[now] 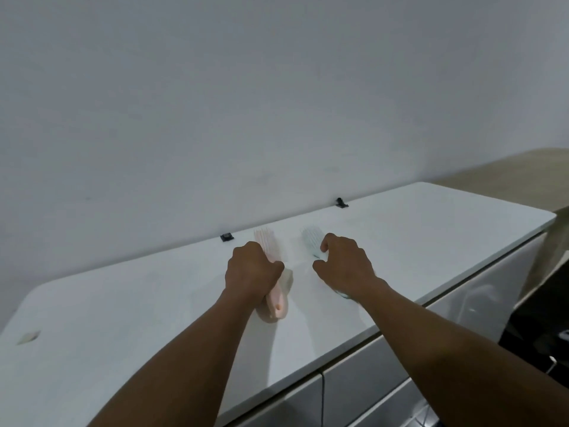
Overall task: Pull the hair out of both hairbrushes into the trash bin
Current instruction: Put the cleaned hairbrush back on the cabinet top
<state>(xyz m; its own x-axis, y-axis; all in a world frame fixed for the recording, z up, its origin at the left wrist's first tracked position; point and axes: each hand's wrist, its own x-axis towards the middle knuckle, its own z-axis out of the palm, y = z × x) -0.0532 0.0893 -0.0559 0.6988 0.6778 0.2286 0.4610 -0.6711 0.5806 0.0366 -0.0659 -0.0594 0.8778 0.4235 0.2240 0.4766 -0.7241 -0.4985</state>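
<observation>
Two hairbrushes lying side by side on a white desk [431,235], bristle ends toward 12 o'clock near the wall [215,103]. Left hand [251,269] curled into a fist around the middle of the pink brush [277,298], handle end poking out toward 6 o'clock. Right hand [346,263] cupped over the pale blue brush [311,238], fingers bent at its edge; firm grasp or mere touch, cannot tell. Two small black clips [341,203] along the desk's far edge. No trash bin in view.
</observation>
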